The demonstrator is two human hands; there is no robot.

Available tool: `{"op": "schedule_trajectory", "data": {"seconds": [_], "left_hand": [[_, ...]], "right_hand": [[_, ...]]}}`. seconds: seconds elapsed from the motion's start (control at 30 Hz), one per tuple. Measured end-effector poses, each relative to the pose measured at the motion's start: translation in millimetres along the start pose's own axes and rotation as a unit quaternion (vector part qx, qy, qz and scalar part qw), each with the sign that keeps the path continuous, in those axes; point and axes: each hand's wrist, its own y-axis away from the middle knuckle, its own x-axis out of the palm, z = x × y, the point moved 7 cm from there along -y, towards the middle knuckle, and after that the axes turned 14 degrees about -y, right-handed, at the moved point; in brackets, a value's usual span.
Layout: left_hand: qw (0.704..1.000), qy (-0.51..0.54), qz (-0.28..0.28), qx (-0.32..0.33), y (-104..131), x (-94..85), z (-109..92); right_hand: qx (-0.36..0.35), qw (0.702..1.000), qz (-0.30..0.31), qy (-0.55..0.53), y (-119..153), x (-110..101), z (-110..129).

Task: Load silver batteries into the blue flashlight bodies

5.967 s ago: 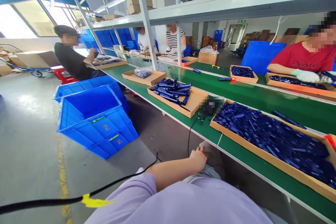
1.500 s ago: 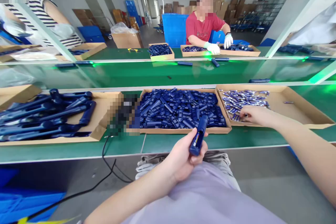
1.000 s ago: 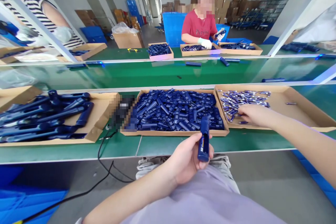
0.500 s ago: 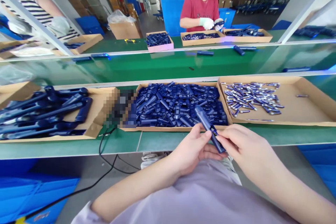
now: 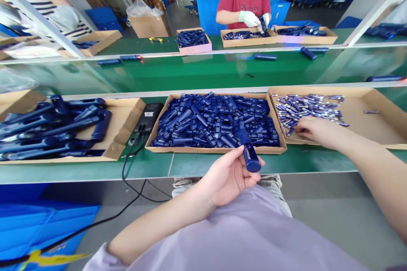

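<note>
Casing (image 5: 249,150) in left hand (image 5: 231,175)

Fingers curl around the blue casing, slot showing, near the front edge of the parts tray (image 5: 216,150). Right hand (image 5: 313,129), fingertips bunched, is at the batteries (image 5: 307,108); whether it grips one cannot be told.

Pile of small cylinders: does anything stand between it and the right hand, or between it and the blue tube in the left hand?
Nothing visible separates the right hand from the pile: its fingertips are at the near edge. Toward the blue tube in the left hand, only low cardboard walls stand between, where two trays meet.
</note>
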Motion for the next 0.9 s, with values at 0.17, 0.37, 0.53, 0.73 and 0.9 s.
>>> {"op": "schedule_trajectory", "data": {"seconds": [0.17,0.37,0.53,0.73,0.9], "left_hand": [[0.994,-0.096,0.020,0.051,1,3.3,-2],[0.978,-0.184,0.060,0.081,-1,9.4,1],[0.972,-0.209,0.037,0.102,-3,5.2,1],[0.980,-0.165,-0.029,0.108,4,-1.3,-5],[0.974,-0.186,-0.103,0.074,17,-18.0,-8]], "right_hand": [[0.026,0.989,-0.132,-0.055,8,-24,41],[0.009,0.916,-0.229,-0.328,47,-1,172],[-0.061,0.953,-0.183,-0.235,55,32,222],[-0.254,0.944,-0.210,0.028,58,45,240],[-0.318,0.938,-0.135,0.039,61,68,260]]}}
